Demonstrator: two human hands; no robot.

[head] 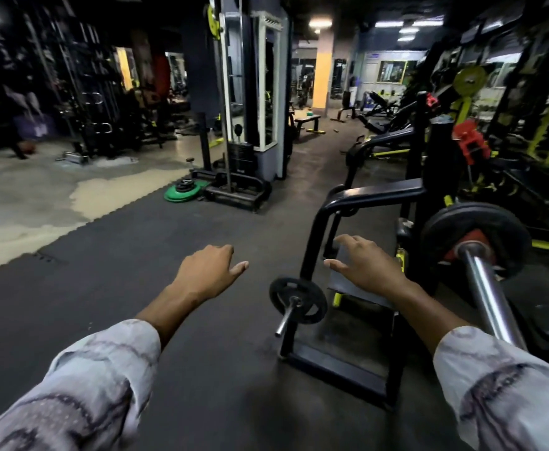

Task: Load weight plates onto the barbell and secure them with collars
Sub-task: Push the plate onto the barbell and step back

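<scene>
At right, a chrome steel barbell sleeve [484, 288] already carries a black round weight plate [507, 229] with a red collar [461, 252] against it. Both the left hand [208, 271] and right hand [367, 265] hover empty, fingers loosely spread, over the dark rubber floor [201, 353]. Between them and the barbell stands a black steel rack frame [318, 236] holding a small black plate on a peg [297, 301]; green and black plates [185, 192] lie far off.

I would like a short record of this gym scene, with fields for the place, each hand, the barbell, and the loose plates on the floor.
place: gym floor with dark rubber mats
left hand: empty, fingers loosely curled, held over the floor
right hand: empty, fingers spread, held over the black frame
barbell: chrome sleeve at right, one black plate already on it, something red behind the plate
small plate: black, on a short bar low on the frame
loose plates: green plate flat on the floor, smaller dark plates on top
</scene>
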